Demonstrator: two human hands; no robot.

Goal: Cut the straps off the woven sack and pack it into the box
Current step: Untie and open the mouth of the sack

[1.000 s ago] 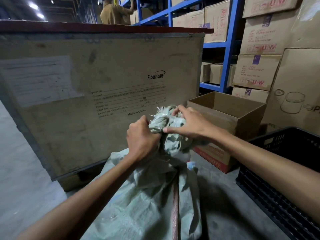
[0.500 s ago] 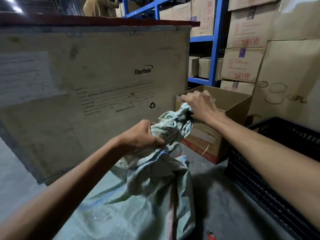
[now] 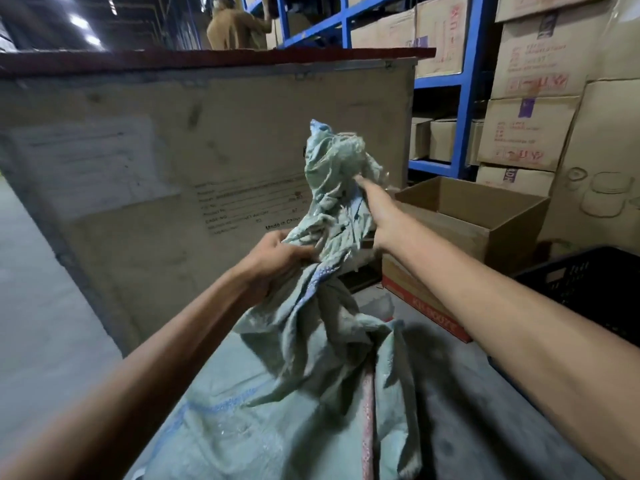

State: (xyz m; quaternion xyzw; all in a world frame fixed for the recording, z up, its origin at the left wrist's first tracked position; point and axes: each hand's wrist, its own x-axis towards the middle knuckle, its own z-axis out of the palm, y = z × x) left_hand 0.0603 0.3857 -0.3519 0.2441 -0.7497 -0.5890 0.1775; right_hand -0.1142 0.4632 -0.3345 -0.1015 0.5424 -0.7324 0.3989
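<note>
We see a grey concrete floor [image 3: 52,306] carrying everything here. On it lie the lower folds of the pale green woven sack [image 3: 277,427], an open cardboard box [image 3: 485,230] to the right, a black plastic crate [image 3: 588,289] beside that, and a large plywood crate [image 3: 207,150] behind.

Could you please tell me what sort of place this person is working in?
It looks like a warehouse or stockroom: blue steel shelving loaded with printed cartons, a large plywood shipping crate, and a bare concrete floor.
</note>
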